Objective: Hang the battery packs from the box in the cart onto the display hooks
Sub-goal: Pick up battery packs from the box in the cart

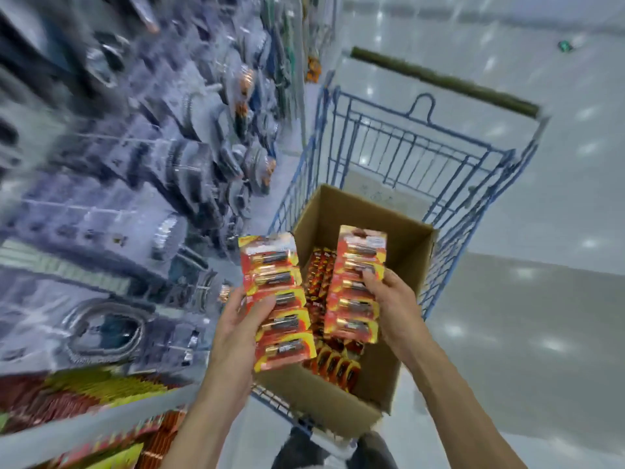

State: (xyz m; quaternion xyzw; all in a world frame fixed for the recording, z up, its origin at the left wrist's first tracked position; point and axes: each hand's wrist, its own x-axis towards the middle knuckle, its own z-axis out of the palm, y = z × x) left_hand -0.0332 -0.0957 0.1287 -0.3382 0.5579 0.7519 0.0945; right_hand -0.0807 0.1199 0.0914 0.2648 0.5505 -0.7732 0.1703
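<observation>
My left hand [241, 328] grips a strip of red and yellow battery packs [275, 299] just left of the open cardboard box [411, 252]. My right hand [394, 304] holds a second strip of battery packs [358, 286] above the box. More battery packs [333, 360] lie inside the box, which sits in the blue wire cart [406, 147]. The display [135, 184] on the left is blurred, so its hooks cannot be made out.
Packaged goods hang along the blurred display on the left. A lower shelf [84, 411] with red and yellow packs runs at the bottom left. Shiny pale floor [541, 333] lies to the right of the cart.
</observation>
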